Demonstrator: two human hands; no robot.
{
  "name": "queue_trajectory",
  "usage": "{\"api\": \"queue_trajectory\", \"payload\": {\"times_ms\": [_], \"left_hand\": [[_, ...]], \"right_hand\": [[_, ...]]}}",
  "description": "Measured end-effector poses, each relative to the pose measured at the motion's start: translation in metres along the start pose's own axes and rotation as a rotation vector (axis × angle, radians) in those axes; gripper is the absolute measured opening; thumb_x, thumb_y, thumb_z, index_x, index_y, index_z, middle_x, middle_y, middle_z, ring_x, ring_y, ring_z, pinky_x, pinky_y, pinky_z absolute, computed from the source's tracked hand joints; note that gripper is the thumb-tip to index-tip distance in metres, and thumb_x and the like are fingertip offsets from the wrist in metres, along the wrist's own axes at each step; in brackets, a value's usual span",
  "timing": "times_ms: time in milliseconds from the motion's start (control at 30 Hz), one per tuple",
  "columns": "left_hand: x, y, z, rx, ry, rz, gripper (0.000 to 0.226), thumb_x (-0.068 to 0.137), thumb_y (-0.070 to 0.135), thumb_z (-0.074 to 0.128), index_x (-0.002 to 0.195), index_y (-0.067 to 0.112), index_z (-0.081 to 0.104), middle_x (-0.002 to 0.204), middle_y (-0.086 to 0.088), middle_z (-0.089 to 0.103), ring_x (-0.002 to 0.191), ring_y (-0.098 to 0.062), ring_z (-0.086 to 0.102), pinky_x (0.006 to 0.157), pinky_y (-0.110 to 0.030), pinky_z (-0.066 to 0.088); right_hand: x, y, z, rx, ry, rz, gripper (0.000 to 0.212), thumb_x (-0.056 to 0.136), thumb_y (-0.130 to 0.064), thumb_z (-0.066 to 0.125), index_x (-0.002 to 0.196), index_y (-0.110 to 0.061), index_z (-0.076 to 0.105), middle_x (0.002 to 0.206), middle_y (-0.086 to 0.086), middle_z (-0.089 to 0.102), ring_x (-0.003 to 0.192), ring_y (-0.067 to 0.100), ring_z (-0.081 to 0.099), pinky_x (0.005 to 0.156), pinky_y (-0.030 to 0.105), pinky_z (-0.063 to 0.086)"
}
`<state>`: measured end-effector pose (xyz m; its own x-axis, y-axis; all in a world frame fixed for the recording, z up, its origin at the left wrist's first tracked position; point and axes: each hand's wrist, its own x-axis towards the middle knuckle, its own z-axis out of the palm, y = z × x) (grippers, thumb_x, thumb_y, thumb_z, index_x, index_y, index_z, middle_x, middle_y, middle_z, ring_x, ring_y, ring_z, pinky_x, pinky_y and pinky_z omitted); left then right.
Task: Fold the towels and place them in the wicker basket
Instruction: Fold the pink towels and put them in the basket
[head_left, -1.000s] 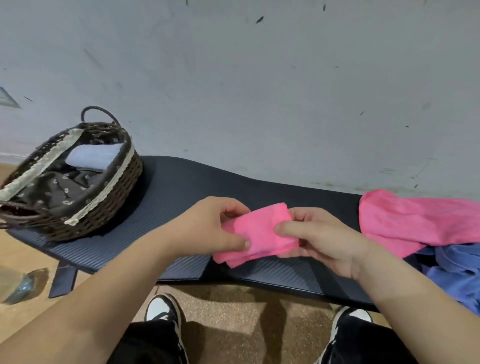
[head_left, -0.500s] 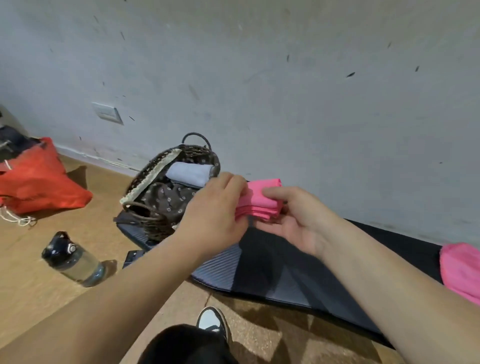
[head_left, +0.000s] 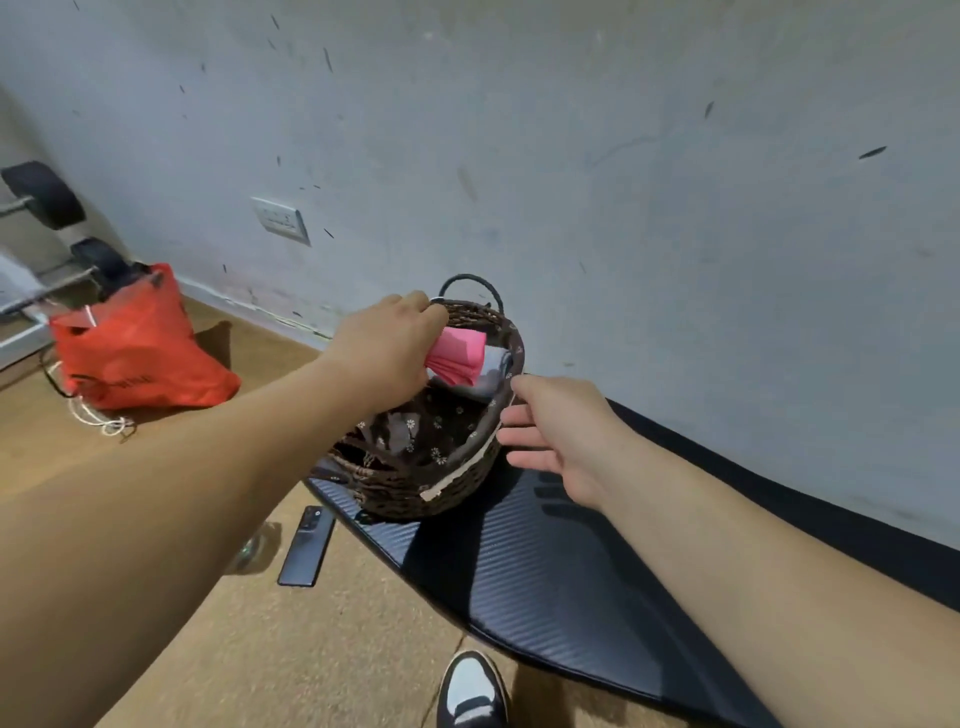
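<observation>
The left hand (head_left: 387, 345) holds the folded pink towel (head_left: 460, 356) over the far end of the basket (head_left: 441, 488), its fingers curled round the near end of the bundle so the free end fans out over the grey towel (head_left: 496, 371) already lying inside. The right hand (head_left: 561, 436) is open at the basket's right side, its fingers (head_left: 527, 415) straight and spread just beside the rim; whether they touch the rim cannot be told from here. The step in hand looks like the placing itself, and the fold is what could be lost. The layers are splaying at the free end, so the towel would best go down flat rather than be dropped, the loose end meeting the grey towel first and the gripped end laid after it. The pinch should give way only once the weight rests on the cloth below. Stacking it squarely on or alongside the grey towel leaves the patterned liner (head_left: 431, 421) at the near end free for more towels. The basket sits at the end of the dark mat (head_left: 545, 571), near its edge, so a steadying touch of the right hand on the rim would stop it sliding or tipping as the left presses down. A light pat with flat fingers afterwards would settle the layers.
</observation>
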<state>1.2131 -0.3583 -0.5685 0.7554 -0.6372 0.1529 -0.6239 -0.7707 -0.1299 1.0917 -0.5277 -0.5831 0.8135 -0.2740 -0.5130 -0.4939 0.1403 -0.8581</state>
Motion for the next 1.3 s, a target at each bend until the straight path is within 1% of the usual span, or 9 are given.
{"api": "queue_trajectory", "payload": {"times_ms": [133,233,433,633,733,867,1000,1133,1300], "left_hand": [[0.009,-0.003,0.036,0.06,-0.29,0.052,0.028,0.081,0.011,0.066,0.105,0.017,0.054,0.104,-0.003,0.052,0.092,-0.027,0.059,0.075,-0.045,0.057],[0.012,0.0,0.06,0.036,-0.437,0.07,0.027,0.083,0.015,0.066,0.107,0.018,0.055,0.107,-0.005,0.055,0.091,-0.03,0.061,0.08,-0.046,0.056],[0.028,-0.003,0.06,-0.005,-0.406,0.097,0.022,0.087,0.023,0.064,0.087,0.021,0.042,0.091,0.0,0.047,0.093,-0.032,0.06,0.08,-0.04,0.052],[0.017,0.01,0.065,-0.074,-0.727,-0.02,0.014,0.079,0.01,0.056,0.077,0.024,0.054,0.088,0.001,0.062,0.085,-0.028,0.059,0.08,-0.041,0.056],[0.02,0.014,0.057,-0.183,-0.667,-0.158,0.009,0.086,0.024,0.056,0.095,0.022,0.058,0.102,-0.005,0.065,0.096,-0.03,0.062,0.084,-0.038,0.056],[0.026,0.013,0.059,-0.047,-0.499,-0.354,0.062,0.084,0.06,0.057,0.128,0.018,0.055,0.132,-0.011,0.052,0.122,-0.034,0.052,0.096,-0.046,0.052],[0.024,0.009,0.066,0.017,-0.54,-0.478,0.1,0.068,0.075,0.063,0.145,0.014,0.043,0.141,-0.014,0.037,0.136,-0.041,0.035,0.105,-0.052,0.046],[0.024,0.012,0.059,-0.124,-0.597,-0.505,0.063,0.072,0.062,0.068,0.109,0.012,0.064,0.105,-0.01,0.065,0.101,-0.029,0.062,0.083,-0.035,0.055],[0.026,0.002,0.059,-0.285,-0.387,-0.388,0.049,0.068,0.048,0.087,0.082,0.003,0.073,0.077,-0.008,0.065,0.07,-0.024,0.059,0.065,-0.038,0.052]], "right_hand": [[0.007,0.008,0.002,-0.088,-0.003,-0.025,0.013,0.097,-0.021,0.057,0.101,-0.018,0.069,0.109,0.011,0.075,0.088,0.019,0.072,0.087,0.041,0.061],[0.015,0.016,0.002,-0.077,0.017,-0.009,0.021,0.096,-0.017,0.058,0.08,-0.022,0.07,0.097,0.006,0.07,0.09,0.02,0.069,0.089,0.044,0.061],[0.026,0.03,0.003,-0.075,-0.042,0.057,0.013,0.099,-0.034,0.063,0.096,-0.021,0.061,0.107,0.007,0.07,0.093,0.022,0.074,0.084,0.041,0.064],[0.031,0.036,0.0,-0.082,-0.072,0.102,0.033,0.098,-0.037,0.061,0.122,-0.015,0.065,0.107,0.007,0.073,0.091,0.02,0.075,0.07,0.033,0.064],[0.032,0.036,-0.001,-0.071,-0.074,0.094,0.033,0.097,-0.042,0.063,0.117,-0.016,0.066,0.104,0.007,0.074,0.089,0.02,0.075,0.073,0.035,0.066],[0.035,0.034,0.006,-0.072,-0.081,0.085,0.029,0.096,-0.044,0.063,0.108,-0.018,0.068,0.103,0.007,0.075,0.09,0.022,0.076,0.079,0.039,0.065],[0.036,0.036,0.014,-0.052,-0.099,0.063,0.026,0.098,-0.039,0.065,0.108,-0.015,0.066,0.103,0.012,0.074,0.085,0.026,0.077,0.073,0.04,0.066],[0.036,0.041,0.015,-0.064,-0.084,0.007,0.025,0.098,-0.038,0.067,0.11,-0.018,0.058,0.103,0.015,0.072,0.082,0.028,0.078,0.07,0.041,0.066],[0.036,0.044,0.012,-0.109,-0.082,-0.057,0.022,0.098,-0.04,0.066,0.106,-0.022,0.056,0.102,0.01,0.072,0.085,0.024,0.077,0.073,0.045,0.066]]}}
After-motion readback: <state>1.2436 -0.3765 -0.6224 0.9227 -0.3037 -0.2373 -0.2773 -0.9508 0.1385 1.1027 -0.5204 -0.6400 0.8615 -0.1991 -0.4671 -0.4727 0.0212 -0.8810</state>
